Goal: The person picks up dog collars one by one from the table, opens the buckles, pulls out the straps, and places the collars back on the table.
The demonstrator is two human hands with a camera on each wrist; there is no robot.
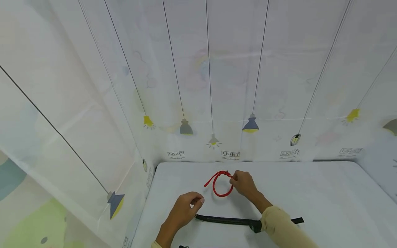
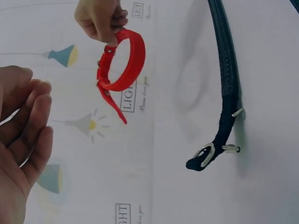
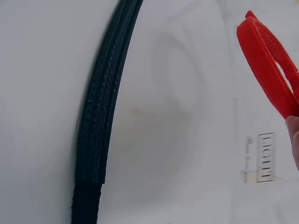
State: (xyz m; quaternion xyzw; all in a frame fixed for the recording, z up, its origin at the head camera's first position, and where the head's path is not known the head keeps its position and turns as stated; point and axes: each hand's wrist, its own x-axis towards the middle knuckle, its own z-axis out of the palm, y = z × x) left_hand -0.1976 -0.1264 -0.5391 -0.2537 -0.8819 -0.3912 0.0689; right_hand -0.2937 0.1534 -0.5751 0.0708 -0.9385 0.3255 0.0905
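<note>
Lamp [image 1: 116, 205] in blue and yellow, printed on white wall sheeting [image 1: 229, 86], hangs at the far left on a long black printed cord. To its right, above the near part of a smooth white table [image 1: 335, 193], comes the left hand [image 1: 186, 208], its fingers loosely bent and holding nothing, the thumb tip close to the forefinger. Just beside this hand begins a long, narrow black textured strap [image 1: 227, 220], which lies across the table and runs rightward. The left wrist view shows a pale metal buckle [image 2: 209, 157] at one end of it.

Farther from the person, beyond the strap, a bright red fabric band [image 2: 136, 60] closed into a ring, with a loose tail pointing left, is held up off the table; its round shadow falls on the white surface. Metal fittings dot the band. At the ring's right side the right hand [image 1: 243, 182] pinches it between thumb and fingers. Behind that wrist, a cream sleeve [image 1: 286, 225] passes over the strap, whose far-right end sticks out past the forearm.
</note>
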